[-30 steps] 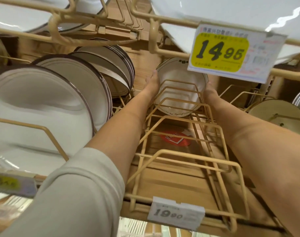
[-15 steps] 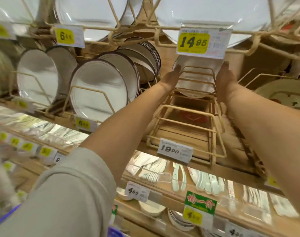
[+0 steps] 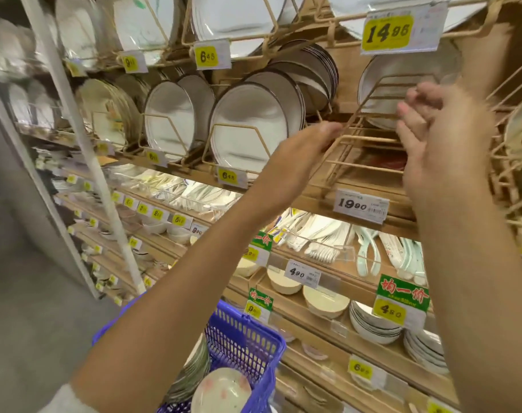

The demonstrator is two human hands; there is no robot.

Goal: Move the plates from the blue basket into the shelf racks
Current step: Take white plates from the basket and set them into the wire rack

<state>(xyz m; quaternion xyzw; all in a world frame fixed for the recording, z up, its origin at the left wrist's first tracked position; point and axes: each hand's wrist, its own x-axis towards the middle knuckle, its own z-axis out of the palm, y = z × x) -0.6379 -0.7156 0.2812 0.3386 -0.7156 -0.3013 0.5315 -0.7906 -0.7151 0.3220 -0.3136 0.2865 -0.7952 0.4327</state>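
A white plate (image 3: 379,93) stands upright at the back of a beige wire rack (image 3: 364,150) on the shelf. My left hand (image 3: 295,156) hovers at the rack's left front with fingers extended, holding nothing. My right hand (image 3: 423,138) is raised in front of the rack, fingers loosely curled and empty, blurred by motion. Down below, the blue basket (image 3: 248,344) holds several plates, among them a pale one with pink marks (image 3: 221,391).
Neighbouring racks to the left hold dark-rimmed white plates (image 3: 248,132). Price tags (image 3: 359,205) hang along the shelf edges. Lower shelves carry spoons (image 3: 322,234) and stacked bowls (image 3: 373,326). A white post (image 3: 84,150) and grey floor lie at the left.
Both hands have let go of the plate at the back of the rack and drawn back toward me. The view has pulled away, bringing the basket into sight.
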